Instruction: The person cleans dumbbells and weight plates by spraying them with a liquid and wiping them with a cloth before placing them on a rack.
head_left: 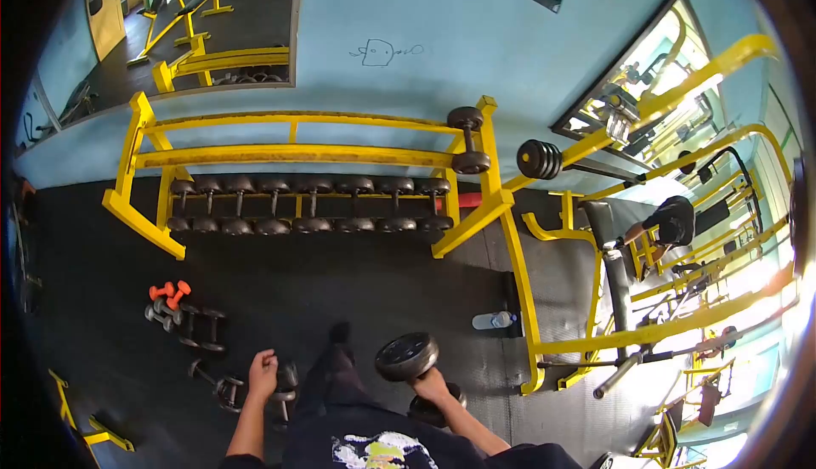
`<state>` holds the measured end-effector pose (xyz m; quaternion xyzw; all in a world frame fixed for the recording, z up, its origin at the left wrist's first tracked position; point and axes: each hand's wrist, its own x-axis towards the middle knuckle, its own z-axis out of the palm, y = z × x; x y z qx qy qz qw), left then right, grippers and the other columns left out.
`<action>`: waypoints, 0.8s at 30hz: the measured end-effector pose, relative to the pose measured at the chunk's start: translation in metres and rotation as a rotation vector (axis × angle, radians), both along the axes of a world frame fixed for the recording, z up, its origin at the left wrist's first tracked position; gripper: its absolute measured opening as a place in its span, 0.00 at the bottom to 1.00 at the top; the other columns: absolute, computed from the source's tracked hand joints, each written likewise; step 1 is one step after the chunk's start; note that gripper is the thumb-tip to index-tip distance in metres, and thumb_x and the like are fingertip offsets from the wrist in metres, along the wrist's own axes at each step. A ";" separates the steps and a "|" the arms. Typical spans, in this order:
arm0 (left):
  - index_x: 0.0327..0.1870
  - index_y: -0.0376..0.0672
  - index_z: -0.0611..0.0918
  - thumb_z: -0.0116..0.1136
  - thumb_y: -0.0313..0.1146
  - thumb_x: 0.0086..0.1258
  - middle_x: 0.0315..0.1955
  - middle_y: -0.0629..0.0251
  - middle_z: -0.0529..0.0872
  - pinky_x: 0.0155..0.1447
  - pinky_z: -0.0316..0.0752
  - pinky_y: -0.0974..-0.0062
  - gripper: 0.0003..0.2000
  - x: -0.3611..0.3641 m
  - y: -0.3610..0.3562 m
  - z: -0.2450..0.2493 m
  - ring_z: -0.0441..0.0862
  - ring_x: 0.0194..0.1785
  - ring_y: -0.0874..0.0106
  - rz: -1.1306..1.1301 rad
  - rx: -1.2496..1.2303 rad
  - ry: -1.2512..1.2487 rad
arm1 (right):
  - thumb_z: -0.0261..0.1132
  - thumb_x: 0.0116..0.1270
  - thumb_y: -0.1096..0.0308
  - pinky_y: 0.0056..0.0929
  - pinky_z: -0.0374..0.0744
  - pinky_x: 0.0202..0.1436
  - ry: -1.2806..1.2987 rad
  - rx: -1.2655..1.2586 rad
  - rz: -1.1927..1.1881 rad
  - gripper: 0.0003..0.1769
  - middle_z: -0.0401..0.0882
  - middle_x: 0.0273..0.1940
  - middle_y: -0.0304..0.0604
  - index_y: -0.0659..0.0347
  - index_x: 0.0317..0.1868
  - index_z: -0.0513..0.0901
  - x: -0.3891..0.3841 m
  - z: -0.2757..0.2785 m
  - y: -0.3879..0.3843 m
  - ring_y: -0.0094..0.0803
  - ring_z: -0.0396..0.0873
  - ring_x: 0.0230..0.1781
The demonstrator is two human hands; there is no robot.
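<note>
My right hand [433, 387] is wrapped round the handle of a large black dumbbell [407, 357], held above the floor in front of my body; one round head faces up and the other sits lower, behind the hand. My left hand [263, 374] is raised at the lower left with its fingers curled, and whether anything is in them is too small to tell. Just beside it, a black dumbbell [285, 394] lies on the dark floor. Further left are more dark dumbbells [202, 329] and small orange dumbbells [177, 293].
A yellow rack [293, 156] holds a row of black dumbbells [313, 206] low down and one dumbbell [469, 140] at its upper right. A water bottle [493, 320] lies near a yellow frame [529, 307]. Another person [671, 223] is at the right, among machines.
</note>
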<state>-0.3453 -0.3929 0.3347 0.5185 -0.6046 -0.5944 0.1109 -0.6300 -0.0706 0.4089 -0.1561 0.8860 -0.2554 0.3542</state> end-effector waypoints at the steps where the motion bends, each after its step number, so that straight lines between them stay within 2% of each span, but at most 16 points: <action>1: 0.57 0.38 0.79 0.57 0.26 0.73 0.46 0.62 0.85 0.57 0.77 0.74 0.13 -0.033 -0.029 0.001 0.83 0.49 0.73 -0.043 -0.015 0.048 | 0.66 0.61 0.56 0.43 0.80 0.59 0.032 -0.043 -0.026 0.21 0.86 0.47 0.60 0.63 0.48 0.87 -0.021 0.012 -0.021 0.52 0.83 0.55; 3: 0.59 0.37 0.78 0.58 0.27 0.74 0.46 0.62 0.85 0.59 0.76 0.73 0.15 -0.107 -0.082 0.007 0.83 0.51 0.71 -0.185 -0.121 0.151 | 0.66 0.61 0.58 0.43 0.80 0.58 0.106 -0.049 -0.081 0.20 0.86 0.46 0.62 0.65 0.47 0.87 -0.064 0.019 -0.057 0.52 0.83 0.54; 5: 0.60 0.37 0.77 0.58 0.28 0.74 0.47 0.60 0.85 0.60 0.76 0.72 0.16 -0.184 -0.132 0.015 0.83 0.54 0.70 -0.326 -0.169 0.188 | 0.65 0.61 0.60 0.43 0.80 0.58 0.057 -0.085 -0.145 0.19 0.85 0.46 0.64 0.67 0.46 0.86 -0.102 0.044 -0.090 0.54 0.82 0.55; 6: 0.61 0.36 0.76 0.58 0.29 0.74 0.49 0.57 0.84 0.61 0.75 0.70 0.17 -0.224 -0.158 0.030 0.83 0.55 0.65 -0.490 -0.320 0.164 | 0.65 0.61 0.62 0.42 0.80 0.58 0.115 -0.137 -0.130 0.19 0.85 0.47 0.63 0.67 0.48 0.85 -0.126 0.050 -0.103 0.53 0.82 0.56; 7: 0.62 0.36 0.75 0.58 0.30 0.73 0.52 0.53 0.83 0.62 0.75 0.67 0.19 -0.268 -0.170 0.066 0.82 0.57 0.59 -0.478 -0.228 0.188 | 0.64 0.62 0.64 0.41 0.80 0.58 0.168 -0.189 -0.115 0.19 0.85 0.49 0.62 0.67 0.49 0.84 -0.142 0.053 -0.113 0.53 0.82 0.56; 9: 0.65 0.37 0.73 0.58 0.33 0.74 0.56 0.50 0.81 0.65 0.74 0.63 0.21 -0.348 -0.202 0.101 0.80 0.60 0.55 -0.620 -0.304 0.166 | 0.62 0.62 0.70 0.38 0.78 0.60 0.062 -0.421 -0.259 0.20 0.85 0.52 0.57 0.65 0.54 0.81 -0.178 0.066 -0.139 0.49 0.82 0.58; 11: 0.68 0.40 0.71 0.58 0.36 0.74 0.63 0.47 0.76 0.68 0.71 0.58 0.23 -0.419 -0.221 0.132 0.74 0.67 0.53 -0.726 -0.383 0.060 | 0.61 0.62 0.74 0.35 0.77 0.61 0.222 -0.387 -0.084 0.22 0.85 0.55 0.53 0.65 0.57 0.79 -0.226 0.059 -0.152 0.42 0.82 0.59; 13: 0.71 0.43 0.69 0.59 0.37 0.73 0.69 0.47 0.70 0.72 0.67 0.56 0.27 -0.482 -0.234 0.140 0.68 0.72 0.51 -0.849 -0.551 -0.066 | 0.61 0.61 0.75 0.34 0.77 0.60 0.034 -0.335 -0.239 0.22 0.85 0.54 0.52 0.66 0.57 0.79 -0.269 0.074 -0.180 0.40 0.82 0.58; 15: 0.73 0.44 0.66 0.60 0.38 0.71 0.72 0.48 0.66 0.74 0.65 0.54 0.30 -0.532 -0.236 0.125 0.65 0.74 0.51 -0.887 -0.626 -0.122 | 0.61 0.61 0.76 0.33 0.77 0.60 0.030 -0.398 -0.266 0.22 0.86 0.53 0.51 0.65 0.57 0.80 -0.310 0.083 -0.209 0.41 0.83 0.57; 17: 0.75 0.46 0.63 0.62 0.39 0.69 0.74 0.49 0.63 0.75 0.62 0.52 0.33 -0.577 -0.232 0.104 0.61 0.76 0.51 -0.936 -0.704 -0.186 | 0.62 0.61 0.78 0.28 0.72 0.19 0.270 -0.594 -0.144 0.13 0.79 0.23 0.40 0.64 0.47 0.81 -0.352 0.070 -0.230 0.26 0.76 0.18; 19: 0.78 0.51 0.58 0.64 0.41 0.67 0.77 0.51 0.58 0.77 0.58 0.47 0.39 -0.619 -0.232 0.085 0.57 0.79 0.51 -0.971 -0.807 -0.326 | 0.62 0.61 0.80 0.28 0.72 0.19 0.251 -0.536 -0.143 0.14 0.80 0.25 0.40 0.64 0.48 0.81 -0.391 0.051 -0.245 0.26 0.77 0.19; 20: 0.79 0.52 0.54 0.64 0.42 0.67 0.79 0.53 0.52 0.77 0.55 0.43 0.42 -0.644 -0.243 0.079 0.52 0.81 0.54 -1.027 -0.811 -0.406 | 0.62 0.61 0.80 0.28 0.73 0.19 0.333 -0.572 -0.111 0.15 0.80 0.26 0.40 0.64 0.49 0.80 -0.409 0.044 -0.260 0.26 0.77 0.19; 21: 0.78 0.50 0.58 0.62 0.45 0.67 0.75 0.53 0.62 0.77 0.54 0.42 0.39 -0.663 -0.254 0.061 0.57 0.79 0.55 -0.967 -0.888 -0.377 | 0.62 0.61 0.80 0.28 0.73 0.20 0.407 -0.602 -0.076 0.16 0.80 0.27 0.40 0.64 0.51 0.80 -0.425 0.037 -0.274 0.26 0.77 0.20; 23: 0.73 0.45 0.68 0.58 0.50 0.70 0.65 0.52 0.78 0.74 0.64 0.46 0.33 -0.699 -0.281 0.064 0.70 0.72 0.55 -1.072 -0.751 -0.576 | 0.62 0.61 0.80 0.28 0.73 0.20 0.361 -0.557 -0.070 0.19 0.81 0.30 0.40 0.64 0.53 0.79 -0.455 0.027 -0.296 0.26 0.77 0.20; 24: 0.73 0.45 0.68 0.58 0.50 0.70 0.65 0.52 0.78 0.74 0.64 0.46 0.33 -0.713 -0.293 0.059 0.70 0.72 0.55 -1.074 -0.730 -0.578 | 0.62 0.61 0.80 0.28 0.73 0.20 0.297 -0.569 -0.152 0.19 0.81 0.29 0.40 0.64 0.54 0.79 -0.468 0.020 -0.308 0.26 0.77 0.19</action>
